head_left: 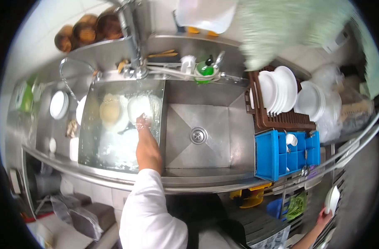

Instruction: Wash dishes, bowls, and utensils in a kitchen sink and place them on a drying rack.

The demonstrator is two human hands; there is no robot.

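Note:
My left hand (143, 121) reaches into the water-filled left basin, its fingers closed at the near edge of a white dish (138, 106); splashing water partly hides the fingertips. Beside that dish, under the water, lie a yellowish round dish (110, 110) and more white dishes (119, 147). Far out at the lower right, my right hand (324, 216) grips a white dish (332, 200) by its lower end, holding it tilted up beside a slatted rack.
A bare steel basin (202, 153) with a drain adjoins the water. On the right stand a brown rack (262, 112) of white plates and a blue divided caddy (267, 155) with utensils. Behind are a faucet (140, 72) and green soap bottle (204, 69). A green cloth (289, 29) hangs upper right.

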